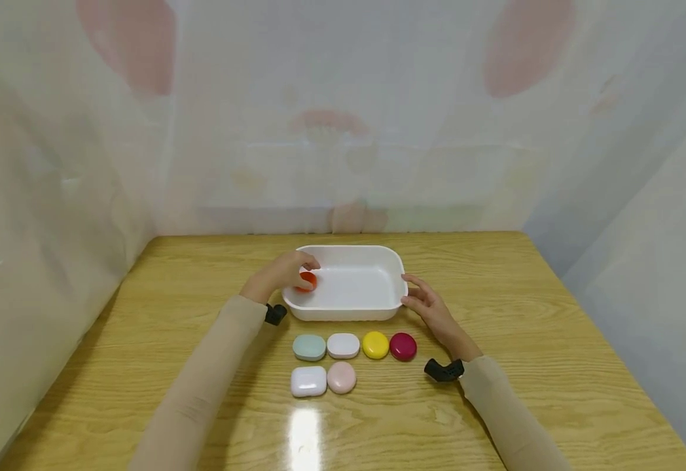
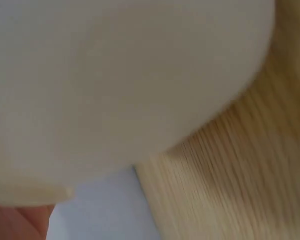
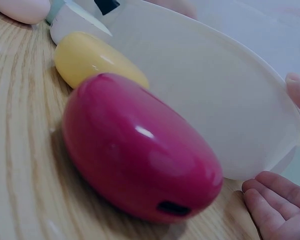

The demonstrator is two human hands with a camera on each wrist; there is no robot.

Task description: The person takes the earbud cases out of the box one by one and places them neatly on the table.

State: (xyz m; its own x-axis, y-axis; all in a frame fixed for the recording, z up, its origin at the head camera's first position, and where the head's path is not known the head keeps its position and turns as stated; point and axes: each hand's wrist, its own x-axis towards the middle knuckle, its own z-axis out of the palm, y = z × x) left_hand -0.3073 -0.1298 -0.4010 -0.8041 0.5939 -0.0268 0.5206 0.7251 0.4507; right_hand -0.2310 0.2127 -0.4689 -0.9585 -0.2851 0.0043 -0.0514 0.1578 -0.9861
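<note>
At the left end of a white rectangular basin [image 1: 351,315], my left hand [image 1: 287,269] reaches over the rim. Its thumb and fingers grip a round orange-red case [image 1: 307,281], which looks like an earbud case, inside the basin. My right hand [image 1: 428,306] holds the basin's right end, with fingertips at the rim. In the right wrist view, a digit [image 3: 299,92] lies over the rim and other fingers [image 3: 275,202] touch low on the outer wall. The left wrist view is mostly filled by the basin's pale wall [image 2: 130,75]; the orange-red case is hidden there.
In front of the basin, a row holds a mint case [image 1: 309,347], a white oval case [image 1: 343,345], a yellow case [image 1: 375,345] and a crimson case [image 1: 403,347]. Nearer lie a white rounded-rectangle case [image 1: 308,381] and a pink case [image 1: 342,377]. All rest on the wooden table [image 1: 496,281].
</note>
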